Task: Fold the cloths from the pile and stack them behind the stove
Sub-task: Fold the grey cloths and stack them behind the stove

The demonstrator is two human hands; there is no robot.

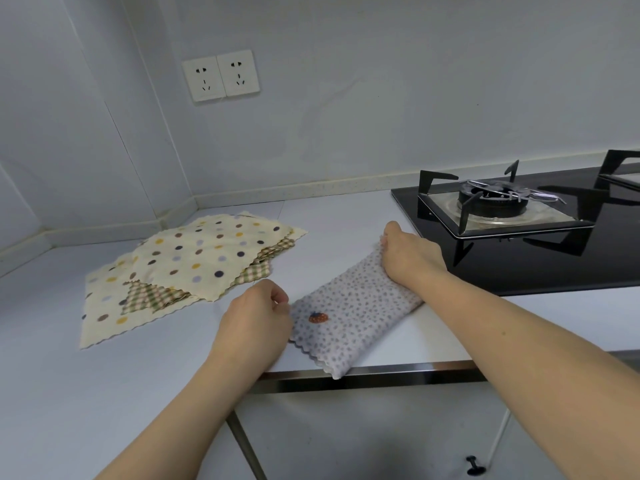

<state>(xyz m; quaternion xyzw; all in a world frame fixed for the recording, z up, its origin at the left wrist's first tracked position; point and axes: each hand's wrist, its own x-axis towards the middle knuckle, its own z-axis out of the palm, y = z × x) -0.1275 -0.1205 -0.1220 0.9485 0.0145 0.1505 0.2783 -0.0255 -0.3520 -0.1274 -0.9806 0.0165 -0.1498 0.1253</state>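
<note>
white counter (346,216), corner of a kitchen. a folded grey spotted cloth (353,317) lies slantwise across it as a long narrow strip, one end by the stove (519,233), the other end overhanging the counter's front edge. small orange strawberry patch on its near half.

left hand (258,313): fingers curled in, pinching the cloth's long left edge near the strawberry. knuckles up, forearm coming in from lower left.

right hand (408,254): fingers curled under, gripping the far end of the same cloth, just beside the stove's black glass edge. fingertips hidden beneath the hand, so how tight the grip is cannot be told.

the pile (194,268) sits to the left of the hands, well apart from the stove: cream cloths with coloured dots on top, green checked cloths showing between the layers, edges fanned out and scalloped.

stove is to the right, burner and black pan support in view.

double wall socket (221,76) above the pile. dark cabinet knob (474,465) below the counter.
</note>
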